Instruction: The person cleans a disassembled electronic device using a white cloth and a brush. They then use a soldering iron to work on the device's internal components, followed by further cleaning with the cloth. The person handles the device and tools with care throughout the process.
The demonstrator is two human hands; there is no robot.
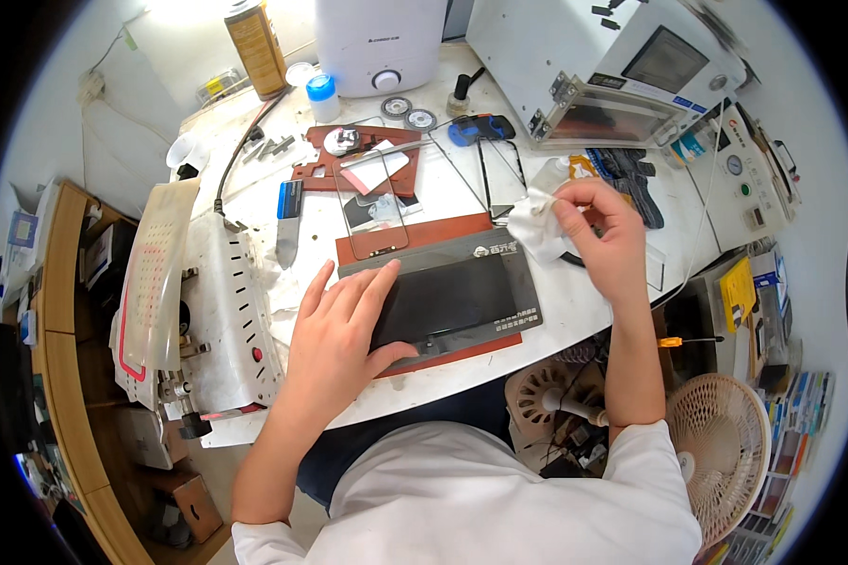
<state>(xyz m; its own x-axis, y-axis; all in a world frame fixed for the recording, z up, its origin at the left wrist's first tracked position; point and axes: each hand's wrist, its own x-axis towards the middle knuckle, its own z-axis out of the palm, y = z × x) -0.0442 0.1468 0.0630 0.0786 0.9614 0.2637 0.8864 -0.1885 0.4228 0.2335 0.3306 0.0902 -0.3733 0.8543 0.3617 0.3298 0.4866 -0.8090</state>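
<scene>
My left hand (334, 334) lies with fingers spread over the left end of a dark grey rectangular plate (521, 282). Set in the plate is a glossy black phone-sized screen (448, 306), partly covered by that hand. Beneath the plate, a reddish-brown mat (457, 228) sticks out at its far and near sides. Just beyond the plate's right far corner, my right hand (605, 240) pinches a crumpled white tissue (535, 226) between thumb and fingers. A thin clear phone-shaped frame (407, 212) lies on the table past the left hand's fingertips.
A perforated metal machine (231, 315) with a raised lid stands at left. Farther back are a blue-handled scraper (289, 212), a red-brown fixture (316, 174), a blue-capped bottle (323, 99) and a white box machine (556, 56). A fan (721, 452) stands at lower right, beyond the table edge.
</scene>
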